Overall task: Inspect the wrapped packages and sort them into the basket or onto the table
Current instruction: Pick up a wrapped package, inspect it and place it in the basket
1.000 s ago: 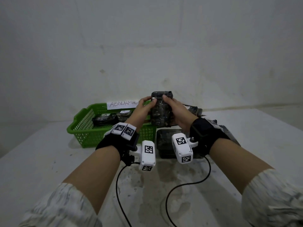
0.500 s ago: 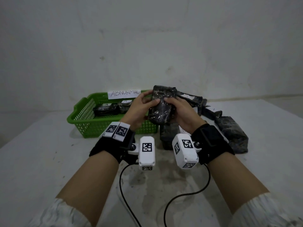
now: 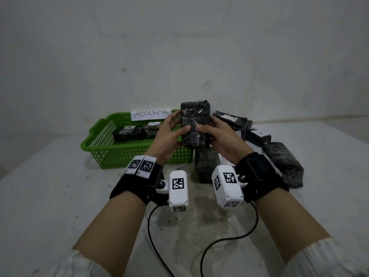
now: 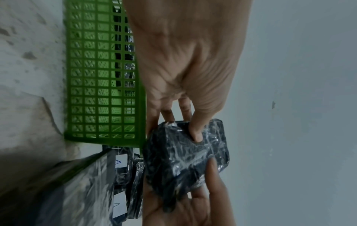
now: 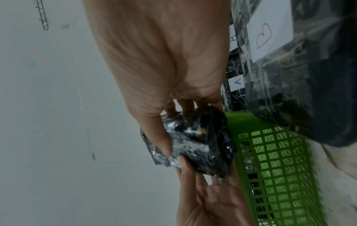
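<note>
A dark package [image 3: 196,124] wrapped in shiny film is held upright in the air, just right of the green basket [image 3: 111,154]. My left hand [image 3: 171,134] grips its left side with the thumb on the front face. My right hand [image 3: 217,134] grips its right side, thumb likewise on the front. The left wrist view shows the package [image 4: 185,154] pinched between both thumbs and the fingers behind. In the right wrist view the package [image 5: 195,145] sits between the two hands beside the basket [image 5: 274,168]. The basket holds dark wrapped packages [image 3: 131,132].
A paper sign [image 3: 151,113] reading ABNORMAL stands on the basket's far rim. Several wrapped packages lie on the table to the right: one [image 3: 206,166] under my hands, one [image 3: 283,164] far right, others [image 3: 232,118] behind. Two black cables [image 3: 225,240] trail toward me.
Both hands have drawn the package a little toward me and turned it more upright. The view has shifted down, so the packages on the right now show.
</note>
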Demonstrator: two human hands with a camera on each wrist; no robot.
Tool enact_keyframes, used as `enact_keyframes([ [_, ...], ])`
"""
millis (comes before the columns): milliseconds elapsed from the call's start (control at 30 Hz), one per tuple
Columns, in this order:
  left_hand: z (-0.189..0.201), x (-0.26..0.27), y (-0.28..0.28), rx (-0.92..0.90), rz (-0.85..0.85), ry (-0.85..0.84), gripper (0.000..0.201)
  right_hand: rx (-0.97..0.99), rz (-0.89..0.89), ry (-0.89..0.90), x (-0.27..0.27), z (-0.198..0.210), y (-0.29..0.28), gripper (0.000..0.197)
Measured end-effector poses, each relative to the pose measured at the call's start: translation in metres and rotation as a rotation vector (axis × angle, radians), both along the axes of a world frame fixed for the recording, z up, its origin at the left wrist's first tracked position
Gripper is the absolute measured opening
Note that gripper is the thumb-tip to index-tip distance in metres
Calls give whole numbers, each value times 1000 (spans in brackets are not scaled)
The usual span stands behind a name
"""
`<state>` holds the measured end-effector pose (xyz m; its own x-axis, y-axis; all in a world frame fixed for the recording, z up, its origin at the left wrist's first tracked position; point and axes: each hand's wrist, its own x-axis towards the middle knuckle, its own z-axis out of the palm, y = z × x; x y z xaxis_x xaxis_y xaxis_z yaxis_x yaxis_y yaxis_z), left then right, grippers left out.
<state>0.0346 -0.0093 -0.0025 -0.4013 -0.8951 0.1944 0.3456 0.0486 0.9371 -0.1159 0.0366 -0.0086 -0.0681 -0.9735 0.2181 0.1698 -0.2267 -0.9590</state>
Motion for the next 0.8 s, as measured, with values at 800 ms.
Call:
enact_keyframes([
  [800,-16,7,1,-204,157,-55,57,-47,-110,163,9,-5,5,67],
])
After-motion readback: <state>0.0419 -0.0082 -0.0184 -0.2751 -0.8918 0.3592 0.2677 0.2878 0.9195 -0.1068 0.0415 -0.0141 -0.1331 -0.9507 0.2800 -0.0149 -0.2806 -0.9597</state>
